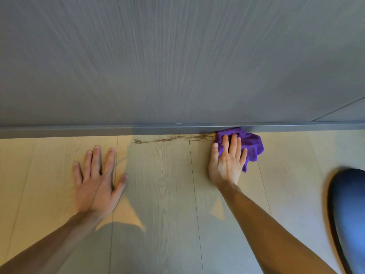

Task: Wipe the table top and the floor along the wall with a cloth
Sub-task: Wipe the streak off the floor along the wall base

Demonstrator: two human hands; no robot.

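Home interior (wood-plank floor [167, 194], grey baseboard [98, 131])

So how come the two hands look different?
The right hand presses a purple cloth against the floor by the wall's base; the left hand holds nothing. The right hand sits at the end of a brown streak; the left hand rests further from the wall. Both lie flat, palms down, on the floor.
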